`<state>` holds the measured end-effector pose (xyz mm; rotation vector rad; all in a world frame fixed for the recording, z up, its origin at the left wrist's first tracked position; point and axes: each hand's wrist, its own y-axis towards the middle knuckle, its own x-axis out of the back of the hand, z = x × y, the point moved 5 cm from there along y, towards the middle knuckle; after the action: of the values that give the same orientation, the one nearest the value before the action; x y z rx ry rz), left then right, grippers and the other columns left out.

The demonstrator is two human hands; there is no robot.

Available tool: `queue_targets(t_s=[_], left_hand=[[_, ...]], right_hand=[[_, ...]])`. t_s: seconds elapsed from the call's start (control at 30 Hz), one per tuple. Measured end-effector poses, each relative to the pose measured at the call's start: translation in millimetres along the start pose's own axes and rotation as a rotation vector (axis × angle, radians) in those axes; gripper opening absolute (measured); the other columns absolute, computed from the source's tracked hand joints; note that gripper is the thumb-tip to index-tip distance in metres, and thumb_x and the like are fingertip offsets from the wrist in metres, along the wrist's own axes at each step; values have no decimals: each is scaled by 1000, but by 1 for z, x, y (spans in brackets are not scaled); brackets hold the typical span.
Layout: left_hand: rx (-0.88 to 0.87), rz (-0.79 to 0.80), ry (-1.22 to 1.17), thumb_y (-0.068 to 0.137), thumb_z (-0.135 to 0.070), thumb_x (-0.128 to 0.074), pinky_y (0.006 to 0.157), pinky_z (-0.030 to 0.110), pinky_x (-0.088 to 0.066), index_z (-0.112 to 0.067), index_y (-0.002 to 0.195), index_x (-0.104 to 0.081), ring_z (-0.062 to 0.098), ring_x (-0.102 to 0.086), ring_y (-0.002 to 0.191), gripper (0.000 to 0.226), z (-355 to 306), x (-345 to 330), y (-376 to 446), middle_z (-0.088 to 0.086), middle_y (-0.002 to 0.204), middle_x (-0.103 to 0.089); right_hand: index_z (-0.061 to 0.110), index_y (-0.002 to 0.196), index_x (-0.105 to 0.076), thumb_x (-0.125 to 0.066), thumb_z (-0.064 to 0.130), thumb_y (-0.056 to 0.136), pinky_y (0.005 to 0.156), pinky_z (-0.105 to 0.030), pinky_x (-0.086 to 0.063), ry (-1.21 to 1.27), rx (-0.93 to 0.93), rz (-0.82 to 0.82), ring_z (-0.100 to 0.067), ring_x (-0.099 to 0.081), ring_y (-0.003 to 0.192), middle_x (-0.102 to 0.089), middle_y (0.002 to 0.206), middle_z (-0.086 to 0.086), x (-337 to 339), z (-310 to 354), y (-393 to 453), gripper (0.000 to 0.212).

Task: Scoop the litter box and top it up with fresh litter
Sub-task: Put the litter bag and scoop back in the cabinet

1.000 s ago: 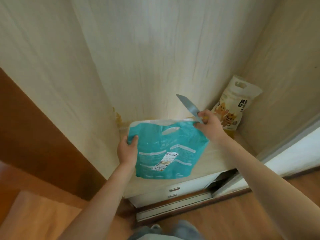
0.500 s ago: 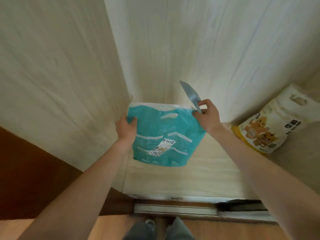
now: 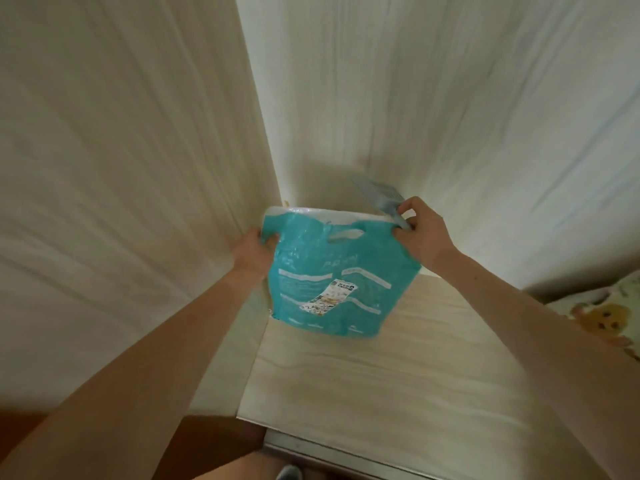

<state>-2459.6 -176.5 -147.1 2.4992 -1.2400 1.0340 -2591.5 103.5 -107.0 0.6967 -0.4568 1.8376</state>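
Pale wood grain runs across the cabinet surface (image 3: 398, 382) nearest us, and above its far left corner we hold the teal litter bag (image 3: 337, 271) upright against the panelled walls. We judge it soft and slack, its film crinkly and probably slippery, with loose fill that will slump low; the upper corners or the cut-out handle near the top look like the best places to take hold. Our left hand (image 3: 252, 252) pinches the upper left edge, arm stretched forward. Our right hand (image 3: 420, 233) clenches the upper right corner together with the grey-blue litter scoop (image 3: 381, 197), its head pointing up and away. A second, printed bag (image 3: 609, 313) lies at the right edge.
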Motion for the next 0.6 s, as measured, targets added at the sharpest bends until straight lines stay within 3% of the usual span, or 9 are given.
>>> queue_targets(t_s=[0.1, 0.2, 0.27, 0.4, 0.6], left_hand=[[30, 25, -17, 96, -29, -53, 88, 42, -51, -4, 117, -61, 37, -63, 100, 33, 4, -5, 18, 18, 110, -66], [48, 13, -52, 92, -36, -56, 83, 50, -55, -6, 109, -64, 38, -67, 90, 36, 17, -10, 43, 20, 101, -68], [65, -12, -71, 87, -41, -57, 82, 51, -55, -2, 106, -66, 40, -67, 89, 43, 13, -9, 51, 22, 98, -69], [45, -28, 13, 96, -32, -54, 80, 42, -53, 3, 104, -67, 39, -66, 89, 38, -14, -8, 55, 25, 95, -69], [47, -79, 175, 97, -29, -51, 85, 38, -42, 8, 117, -54, 41, -57, 109, 42, -23, -14, 67, 27, 117, -60]], right_hand=[[14, 103, -50, -57, 10, 86, 48, -27, -39, -71, 86, 41, -18, -50, 53, -58, 63, -2, -3, 1, 12, 20], [14, 108, -48, -58, 17, 88, 55, -35, -50, -246, 204, 35, -26, -59, 64, -65, 80, -7, 1, 8, 22, 22], [14, 109, -48, -57, 18, 89, 58, -40, -52, -320, 254, 20, -29, -61, 67, -66, 84, -7, 3, 12, 27, 23], [12, 112, -48, -54, 17, 91, 53, -34, -44, -429, 334, 16, -28, -58, 63, -63, 77, -9, 2, 19, 37, 23], [8, 114, -56, -58, 19, 90, 50, -27, -35, -582, 586, -111, -32, -59, 61, -61, 101, -10, 2, 30, 40, 27]])
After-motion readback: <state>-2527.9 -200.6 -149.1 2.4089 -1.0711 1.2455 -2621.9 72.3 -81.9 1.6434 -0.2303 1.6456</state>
